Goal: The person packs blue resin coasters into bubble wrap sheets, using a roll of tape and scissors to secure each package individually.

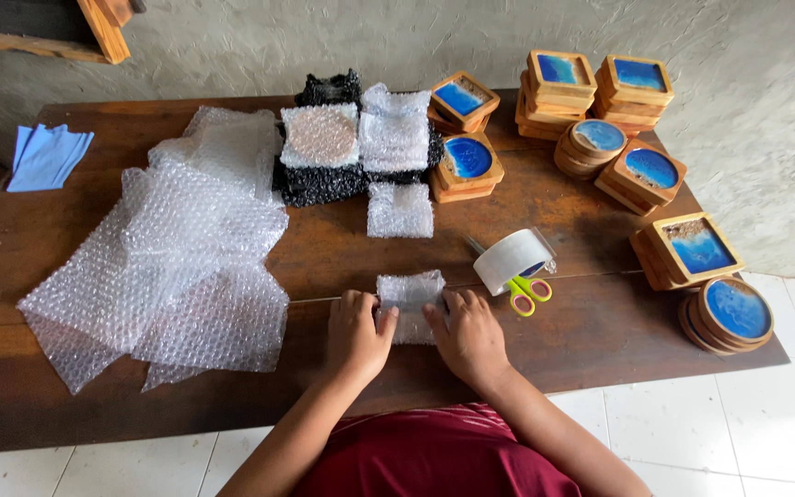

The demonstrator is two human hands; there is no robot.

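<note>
A small bubble-wrapped parcel (409, 304) lies at the near middle of a dark wooden table (591, 322), its clear, pimpled film folded into a squarish pad that hides what is inside. The left hand (357, 333) presses its left edge with fingers curled down and thumb against the wrap; the right hand (467, 333) does the same on the right edge, both closed lightly on the parcel rather than lifting it. Just right of the right hand, a roll of clear packing tape (511, 260) leans on yellow-handled scissors (526, 291). Loose sheets of bubble wrap (172, 267) spread in a crumpled heap across the table's left half. Farther back sit wrapped parcels (361, 138), some on black foam netting, with one more wrapped piece (400, 210) alone before them. Square and round wooden coasters (650, 170) with glossy blue centres stand in stacks along the right and far edge. A blue cloth (46, 155) rests at the far left corner. Bare wood shows between the parcel and the coaster stacks.
</note>
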